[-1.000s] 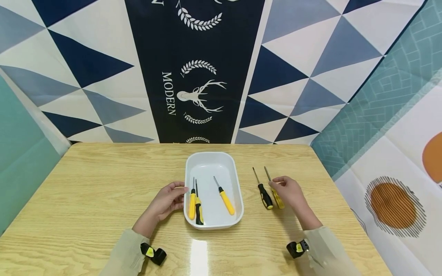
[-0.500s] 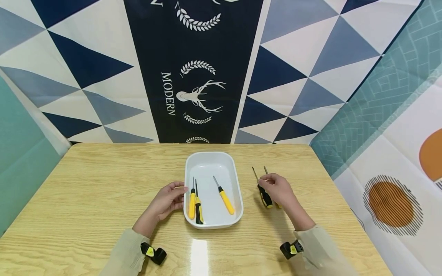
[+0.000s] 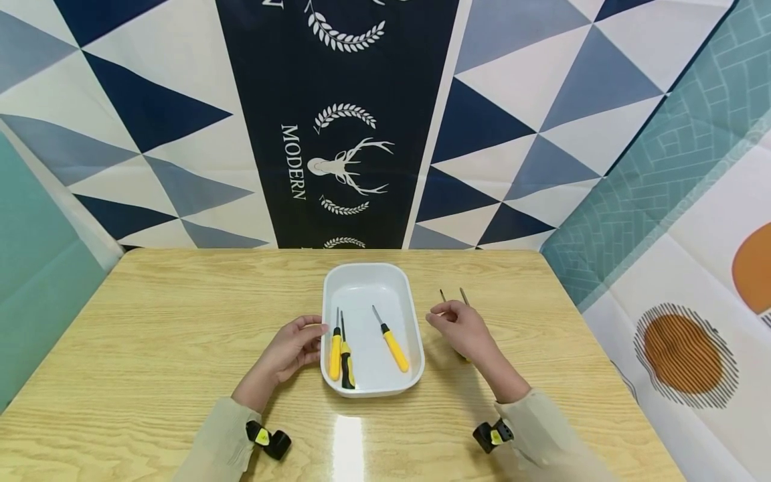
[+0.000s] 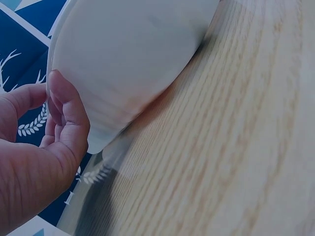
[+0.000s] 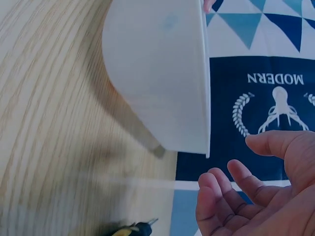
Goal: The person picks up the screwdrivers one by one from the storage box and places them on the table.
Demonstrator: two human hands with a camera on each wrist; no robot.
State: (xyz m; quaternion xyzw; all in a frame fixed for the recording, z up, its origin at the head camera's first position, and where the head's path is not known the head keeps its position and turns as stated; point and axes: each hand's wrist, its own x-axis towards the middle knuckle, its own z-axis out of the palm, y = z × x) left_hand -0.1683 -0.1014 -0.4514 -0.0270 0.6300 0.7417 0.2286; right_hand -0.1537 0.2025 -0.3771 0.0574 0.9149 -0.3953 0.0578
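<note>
A white tray (image 3: 367,288) stands on the table with three yellow-handled screwdrivers in it, two side by side at the left and one (image 3: 394,348) at the right. My left hand (image 3: 294,351) pinches the tray's left rim; in the left wrist view the thumb and fingers (image 4: 69,105) hold its edge. To the right of the tray, my right hand (image 3: 465,329) hovers with nothing in it, thumb and fingers apart in the right wrist view (image 5: 251,182). It covers most of two screwdrivers on the table, whose tips show beyond it; part of one handle (image 5: 130,230) appears in the right wrist view.
The wooden table (image 3: 199,301) extends on both sides of the tray. A patterned cloth (image 3: 343,167) with triangles and a deer print hangs behind its back edge, and more printed cloth (image 3: 680,268) is at the right.
My right hand has moved left from the yellow-handled screwdriver, over the black-handled one, and towards the tray. Both screwdrivers stay on the table. My left hand has not moved.
</note>
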